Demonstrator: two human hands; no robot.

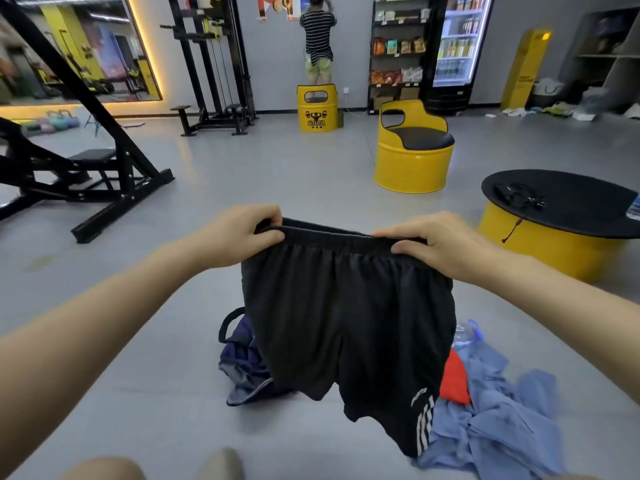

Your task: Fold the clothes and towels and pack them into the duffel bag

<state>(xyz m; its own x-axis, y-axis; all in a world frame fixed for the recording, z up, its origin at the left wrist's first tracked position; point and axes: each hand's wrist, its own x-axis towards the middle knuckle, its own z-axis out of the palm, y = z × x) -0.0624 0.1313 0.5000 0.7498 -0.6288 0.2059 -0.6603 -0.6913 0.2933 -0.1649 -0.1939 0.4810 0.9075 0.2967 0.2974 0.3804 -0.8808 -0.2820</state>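
Both hands, left hand and right hand, pinch the black shorts by the waistband; best keep it level and taut, then fold leg onto leg.

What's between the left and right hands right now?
The head view shows the waistband of the black shorts stretched between the left hand and the right hand; both pinch it.

My feed: grey gym floor, black weight rig left, yellow drum seat centre, lit drinks fridge and snack shelves against grey wall.
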